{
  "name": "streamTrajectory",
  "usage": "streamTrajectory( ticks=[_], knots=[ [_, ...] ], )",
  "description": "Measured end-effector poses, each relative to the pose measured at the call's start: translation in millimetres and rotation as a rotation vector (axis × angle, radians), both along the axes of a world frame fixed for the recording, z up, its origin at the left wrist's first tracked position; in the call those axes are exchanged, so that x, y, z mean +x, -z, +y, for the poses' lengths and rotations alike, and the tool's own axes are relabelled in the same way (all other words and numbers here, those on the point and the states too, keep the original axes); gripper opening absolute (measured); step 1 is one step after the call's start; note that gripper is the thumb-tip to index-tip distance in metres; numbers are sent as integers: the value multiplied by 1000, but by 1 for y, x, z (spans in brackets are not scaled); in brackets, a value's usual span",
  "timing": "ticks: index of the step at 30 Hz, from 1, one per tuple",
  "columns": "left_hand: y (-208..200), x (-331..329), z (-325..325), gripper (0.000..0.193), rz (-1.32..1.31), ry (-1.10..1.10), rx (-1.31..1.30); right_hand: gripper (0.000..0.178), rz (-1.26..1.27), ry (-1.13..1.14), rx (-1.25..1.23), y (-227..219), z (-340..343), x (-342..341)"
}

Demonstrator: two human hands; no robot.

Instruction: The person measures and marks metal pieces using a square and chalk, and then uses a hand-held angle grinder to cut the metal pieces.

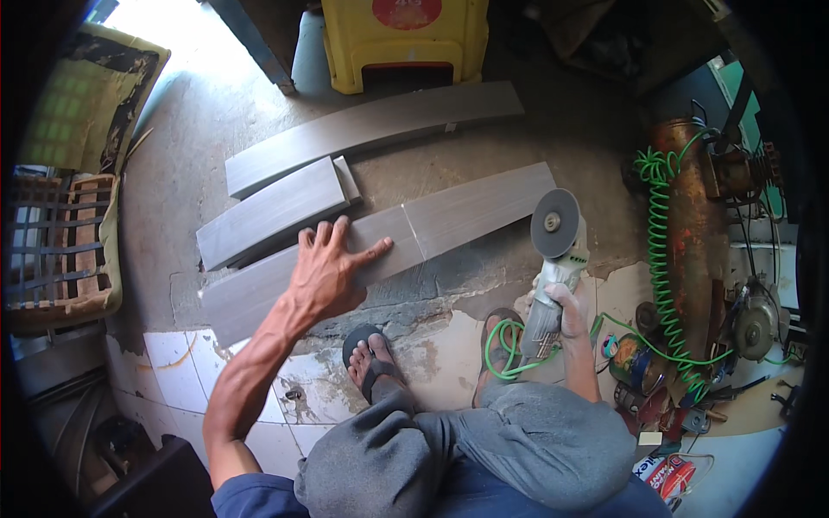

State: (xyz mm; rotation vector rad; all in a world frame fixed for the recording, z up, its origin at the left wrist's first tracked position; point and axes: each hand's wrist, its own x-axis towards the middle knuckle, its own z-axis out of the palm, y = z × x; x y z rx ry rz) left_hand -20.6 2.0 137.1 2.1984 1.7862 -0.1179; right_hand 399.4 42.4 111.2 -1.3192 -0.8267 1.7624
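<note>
My left hand [328, 268] presses with spread fingers on a long grey metal tube [484, 207] that lies aslant on the floor. A thin pale line [414, 231] crosses this tube to the right of my fingers. In my right hand [567, 306] is an angle grinder [544, 315], held upright by its body. Its dark disc [555, 223] is uppermost, close to the tube's right end and apart from the pale line. A green cord [505, 350] loops beside the grinder's lower end. Beyond my left hand lie a shorter grey tube [272, 211] and another long one [371, 129].
A yellow plastic stool [406, 43] stands at the far side. On the right are a rusty cylindrical tank [686, 207], a coiled green hose [661, 259] and cluttered tools. A worn crate [65, 246] stands at left. My sandalled feet [376, 363] are near the tube.
</note>
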Motion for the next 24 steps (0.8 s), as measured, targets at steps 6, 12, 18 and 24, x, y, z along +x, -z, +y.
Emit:
streamTrajectory(
  ticks=[6, 12, 18, 24],
  knots=[
    [-39, -18, 49, 76, -30, 112, 135, 41, -65, 15, 23, 3, 2, 1],
    [24, -44, 99, 94, 76, 188, -44, 41, -26, 9, 2, 14, 0, 0],
    [24, -27, 101, 87, 144, 260, -23, 40, 65, 36, -22, 14, -1, -1],
    [-24, -3, 70, 95, -149, 74, 64, 41, 23, -22, 55, -6, -6, -2]
  ],
)
